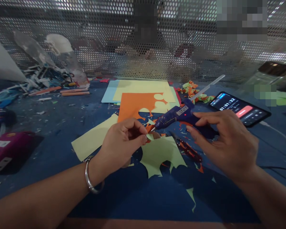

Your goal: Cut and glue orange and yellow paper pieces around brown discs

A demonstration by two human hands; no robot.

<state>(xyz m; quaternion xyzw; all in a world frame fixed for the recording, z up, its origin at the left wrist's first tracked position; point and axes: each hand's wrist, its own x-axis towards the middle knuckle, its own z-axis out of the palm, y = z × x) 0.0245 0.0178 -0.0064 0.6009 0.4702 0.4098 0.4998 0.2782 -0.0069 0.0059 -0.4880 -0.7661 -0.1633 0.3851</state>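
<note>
My right hand (pixel 225 140) is wrapped round the handle of a blue glue gun (pixel 173 116), whose red light is on and from whose rear a clear glue stick (pixel 208 88) sticks out. The metal nozzle points left, at my left fingertips. My left hand (pixel 125 141) pinches a small pale green and orange paper piece (pixel 150 137) right at the nozzle. Whether the tip touches it I cannot tell. Below lies a pale green sheet (pixel 163 156) with scalloped cut edges. An orange cut sheet (pixel 133 106) is behind my left hand.
Dark-handled scissors (pixel 189 150) lie among paper scraps. A phone (pixel 240 108) showing a timer is at right, a purple power strip (pixel 9 149) at left. A bottle (pixel 69 60) stands before the perforated metal panel (pixel 105 38). Pale yellow paper (pixel 95 138) lies left of centre.
</note>
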